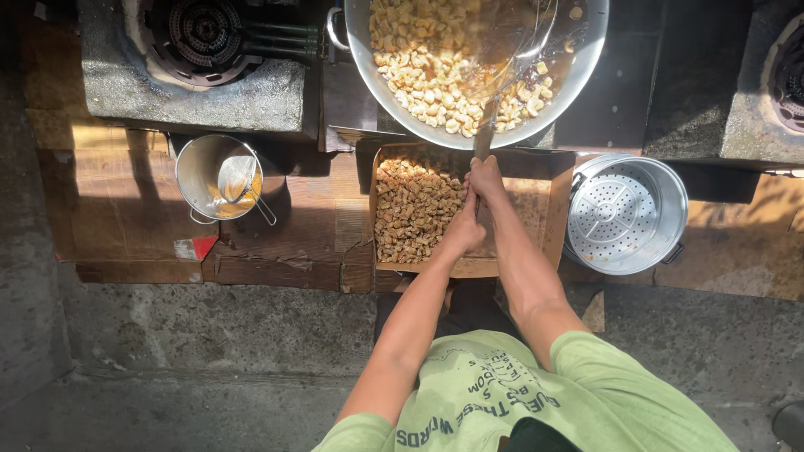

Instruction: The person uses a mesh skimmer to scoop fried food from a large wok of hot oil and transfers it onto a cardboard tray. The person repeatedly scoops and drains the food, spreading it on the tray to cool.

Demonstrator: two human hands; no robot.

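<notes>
Left hand point(463, 228) and right hand point(485, 177): both closed around one long handle point(483, 138), right hand higher, left hand just below, touching it.

Handle: long axis running straight away from the body, rising from the hands over the near rim of the wok point(586, 59); far end in a blurred skimmer head point(511, 38) among the pale fried pieces point(419, 71).

Surface: flattened brown cardboard point(285, 209) over a rough concrete floor point(209, 326); strong sunlight, hard shadows.

Around: cardboard tray point(548, 209) directly under the hands, left half filled with darker browned pieces point(410, 205). Left, a small metal pot point(199, 172) holding a wire strainer point(239, 177). Right, a round metal steamer point(626, 213) with a perforated plate. Far left, an unlit gas burner point(201, 33) in a stone block. Another burner point(787, 75) at the right edge.

In the way: wok rim between the hands and the skimmer head.
</notes>
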